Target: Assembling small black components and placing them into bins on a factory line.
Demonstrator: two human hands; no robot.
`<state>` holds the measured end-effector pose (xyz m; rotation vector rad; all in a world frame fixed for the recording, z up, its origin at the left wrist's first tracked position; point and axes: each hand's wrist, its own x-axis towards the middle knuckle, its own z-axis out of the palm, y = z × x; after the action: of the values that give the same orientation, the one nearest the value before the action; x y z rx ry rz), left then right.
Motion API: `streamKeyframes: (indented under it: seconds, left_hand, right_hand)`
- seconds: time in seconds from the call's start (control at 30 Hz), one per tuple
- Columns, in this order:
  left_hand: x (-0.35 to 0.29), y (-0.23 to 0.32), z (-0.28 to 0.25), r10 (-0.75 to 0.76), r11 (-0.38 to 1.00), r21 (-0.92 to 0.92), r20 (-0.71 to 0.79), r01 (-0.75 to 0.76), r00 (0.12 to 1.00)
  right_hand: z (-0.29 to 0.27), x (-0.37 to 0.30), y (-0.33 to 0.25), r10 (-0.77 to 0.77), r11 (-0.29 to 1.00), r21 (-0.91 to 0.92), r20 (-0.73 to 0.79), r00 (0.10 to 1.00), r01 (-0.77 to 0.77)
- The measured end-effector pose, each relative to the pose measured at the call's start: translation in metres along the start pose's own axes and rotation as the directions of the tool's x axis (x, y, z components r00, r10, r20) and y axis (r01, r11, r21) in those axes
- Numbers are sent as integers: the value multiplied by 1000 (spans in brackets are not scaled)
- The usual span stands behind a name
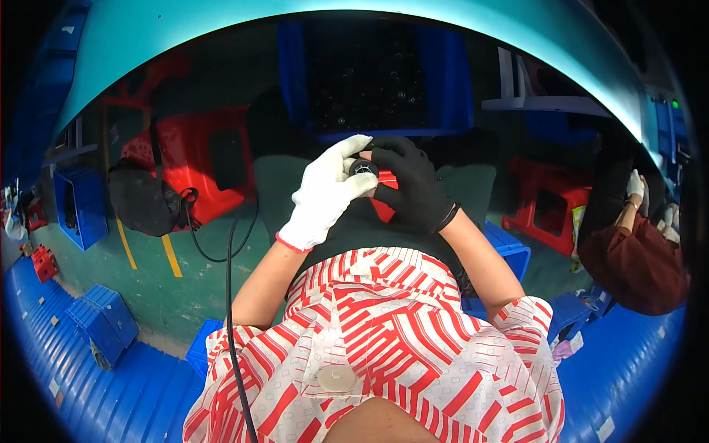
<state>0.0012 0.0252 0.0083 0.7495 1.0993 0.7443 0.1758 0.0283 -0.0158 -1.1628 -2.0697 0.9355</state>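
Above my lap, both hands come together around a small round black part (362,169) with pale spoke-like lines on its face; its exact kind I cannot make out. My left hand (325,188), in a white glove with a red cuff edge, pinches it with thumb and fingers. From the other side my right hand (413,183), in a black glove, curls its fingers and thumb about the same part; bare fingertips show beside it. Just beyond my hands stands a blue bin (448,81) holding many small dark pieces.
Red stools stand at left (196,148) and right (543,203). A black bag (144,199) hangs by the left stool. A black cable (230,332) runs down past my left arm. Blue crates (80,207) line the green floor. At far right sits another person (639,258).
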Motion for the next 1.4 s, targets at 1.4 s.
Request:
streamKeyframes:
  seconds: [1.4]
  left_hand:
    - [7,6,-7,-86,990,118,81,76,993]
  right_hand:
    - [2,-3,14,52,973,219,92,994,-71]
